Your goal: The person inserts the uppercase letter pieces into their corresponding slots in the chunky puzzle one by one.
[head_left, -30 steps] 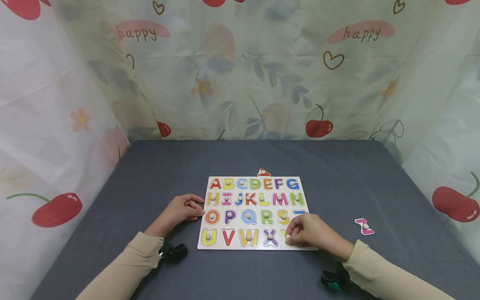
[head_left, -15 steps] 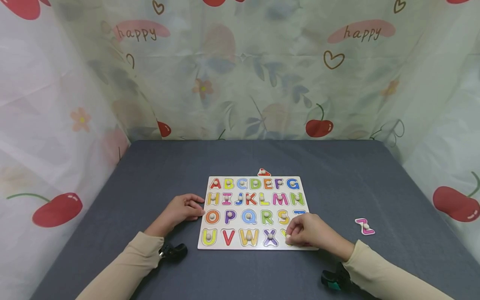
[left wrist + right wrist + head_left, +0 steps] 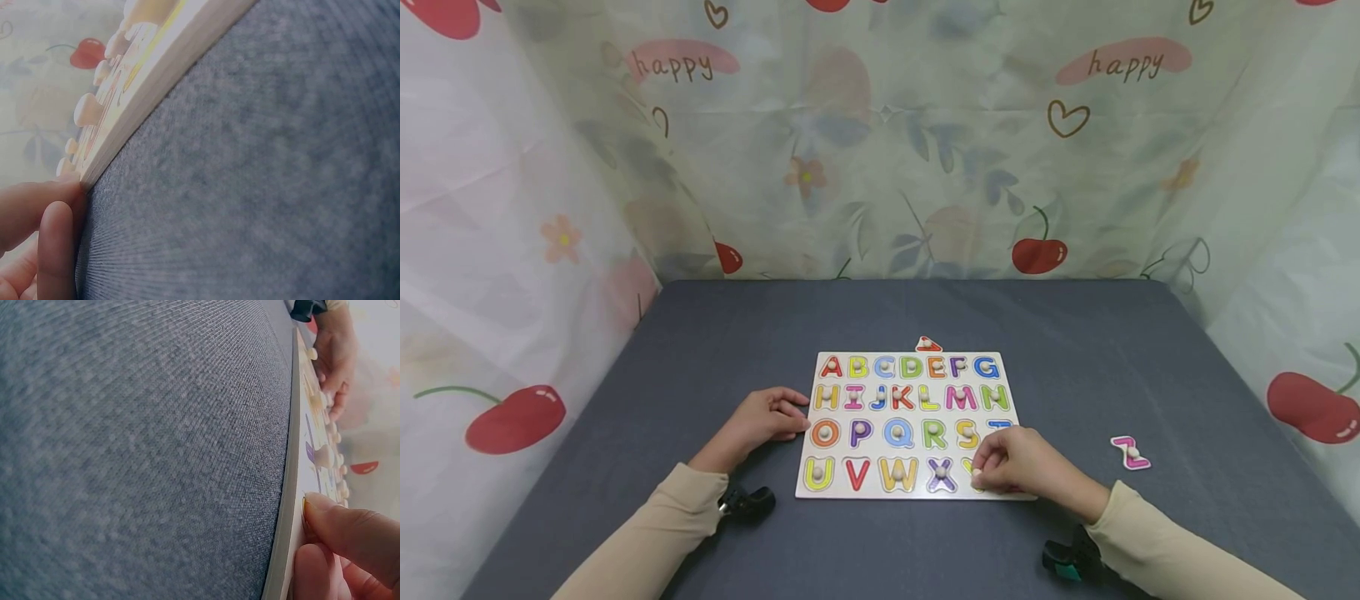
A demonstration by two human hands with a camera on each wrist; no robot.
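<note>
A white alphabet puzzle board (image 3: 880, 415) lies on the table, with colored letter pieces in rows, most with a round wooden knob. My right hand (image 3: 1026, 465) pinches the yellow Y piece (image 3: 968, 468) at the board's lower right and covers most of it; its knob is hidden by the fingers. My left hand (image 3: 767, 417) rests at the board's left edge, fingertips touching it, fingers slightly bent. In the left wrist view a thumb and finger (image 3: 56, 244) meet the board's corner. The red V (image 3: 857, 475) shows no knob.
A pink Z piece (image 3: 1131, 453) with a knob lies on the dark grey table (image 3: 880, 550) to the right. A small red-edged piece (image 3: 928, 344) with a knob lies at the board's far edge. Patterned curtains (image 3: 880, 167) surround the table's back and sides.
</note>
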